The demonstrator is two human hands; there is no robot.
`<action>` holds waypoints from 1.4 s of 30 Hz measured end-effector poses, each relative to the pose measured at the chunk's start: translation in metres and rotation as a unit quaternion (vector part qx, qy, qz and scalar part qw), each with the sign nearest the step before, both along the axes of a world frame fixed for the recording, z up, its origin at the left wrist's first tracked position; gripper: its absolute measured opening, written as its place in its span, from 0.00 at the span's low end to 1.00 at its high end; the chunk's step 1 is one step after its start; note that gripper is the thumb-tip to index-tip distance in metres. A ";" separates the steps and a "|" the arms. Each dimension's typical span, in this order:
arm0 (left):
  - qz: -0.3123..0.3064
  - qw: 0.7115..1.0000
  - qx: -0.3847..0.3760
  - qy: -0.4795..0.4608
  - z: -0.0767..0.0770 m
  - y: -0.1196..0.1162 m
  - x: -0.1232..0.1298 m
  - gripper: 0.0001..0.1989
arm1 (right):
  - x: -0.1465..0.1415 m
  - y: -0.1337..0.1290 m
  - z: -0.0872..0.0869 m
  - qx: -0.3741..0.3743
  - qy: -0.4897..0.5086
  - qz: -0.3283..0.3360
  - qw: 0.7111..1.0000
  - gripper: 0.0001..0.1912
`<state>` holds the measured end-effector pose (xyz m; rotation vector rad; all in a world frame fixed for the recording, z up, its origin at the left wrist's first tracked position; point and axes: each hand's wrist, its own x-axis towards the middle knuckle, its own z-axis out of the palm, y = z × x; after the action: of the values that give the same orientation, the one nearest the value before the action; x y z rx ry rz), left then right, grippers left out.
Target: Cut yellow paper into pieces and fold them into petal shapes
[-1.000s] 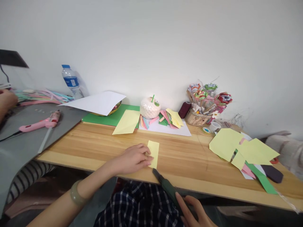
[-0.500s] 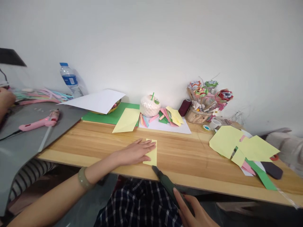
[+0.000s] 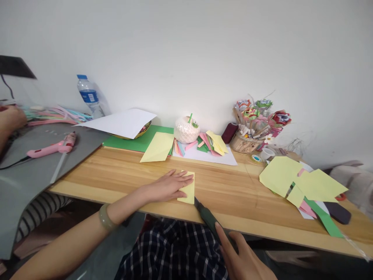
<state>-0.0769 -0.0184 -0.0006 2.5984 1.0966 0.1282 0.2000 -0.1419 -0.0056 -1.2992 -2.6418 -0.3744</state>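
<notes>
My left hand [image 3: 169,186] lies flat with fingers outstretched. It presses on a small yellow paper [image 3: 189,194] near the table's front edge, covering much of its left side. My right hand [image 3: 241,252], at the bottom, is closed around the handle of a dark green cutter [image 3: 209,218] with a narrow black tip. That tip touches the tabletop close beside the paper's lower right corner. Whether it touches the paper I cannot tell.
On the grey mat at left lies a pink glue gun [image 3: 52,149], near a co-worker's hand [image 3: 11,116]. Behind stand a water bottle [image 3: 89,95], a netted white fruit [image 3: 186,130] and a basket [image 3: 246,144] of paper flowers. Yellow sheets [image 3: 281,175] are piled at right.
The cutter's tip has shifted right and slightly away from me, from below the paper's corner to beside its right edge. My left hand stays on the paper. The view has shifted slightly.
</notes>
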 end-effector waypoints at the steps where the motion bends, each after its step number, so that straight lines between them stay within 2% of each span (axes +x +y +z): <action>1: -0.002 1.000 -0.001 -0.003 0.000 0.000 0.000 0.28 | -0.002 0.002 0.001 0.003 -0.001 -0.002 1.000 0.24; 6: -0.008 1.000 -0.003 -0.015 -0.004 0.002 -0.001 0.29 | -0.010 0.014 0.005 0.033 -0.026 -0.019 0.999 0.29; 11: -0.007 1.000 -0.006 -0.015 -0.007 0.003 -0.002 0.30 | -0.016 0.032 0.000 0.070 -0.026 -0.039 0.996 0.24; 15: 0.003 1.000 -0.008 -0.013 -0.006 0.001 -0.002 0.33 | -0.020 0.048 -0.004 0.056 -0.038 -0.065 0.996 0.22; 22: 0.013 1.000 -0.008 0.007 -0.002 0.000 -0.002 0.33 | -0.027 0.075 0.003 0.009 -0.066 -0.136 0.988 0.21; 26: 0.026 0.999 -0.002 0.018 0.002 -0.002 0.001 0.35 | -0.009 0.082 0.005 0.032 -0.067 -0.201 0.977 0.20; 29: 0.036 0.999 0.010 0.019 0.004 -0.005 0.003 0.32 | 0.014 0.086 0.009 0.082 -0.090 -0.249 0.961 0.19; 31: 0.039 0.999 0.022 0.015 0.002 -0.008 0.005 0.31 | 0.025 0.088 0.012 0.128 -0.095 -0.256 0.953 0.18; 33: 0.036 0.998 0.044 0.005 -0.002 -0.011 0.009 0.29 | 0.024 0.087 0.014 0.174 -0.070 -0.232 0.954 0.17; 35: 0.039 0.997 0.068 -0.008 -0.007 -0.014 0.013 0.25 | 0.009 0.083 0.011 0.190 -0.018 -0.154 0.969 0.19; 38: 0.068 0.994 0.089 -0.012 -0.011 -0.019 0.020 0.22 | -0.033 0.070 0.001 0.117 0.028 0.044 0.992 0.29; 40: 0.084 0.991 0.104 0.000 -0.010 -0.021 0.021 0.21 | -0.059 0.061 -0.007 0.083 0.039 0.092 0.992 0.37; 41: 0.087 0.989 0.117 0.009 -0.008 -0.022 0.021 0.21 | -0.069 0.058 -0.010 0.086 0.048 0.108 0.989 0.36; 42: 0.090 0.987 0.133 0.018 -0.007 -0.022 0.018 0.21 | -0.075 0.056 -0.012 0.095 0.056 0.120 0.987 0.30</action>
<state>-0.0587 -0.0401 -0.0075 2.7352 1.4142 0.2895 0.1247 -0.0863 -0.0177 -0.9061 -2.5573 -0.4867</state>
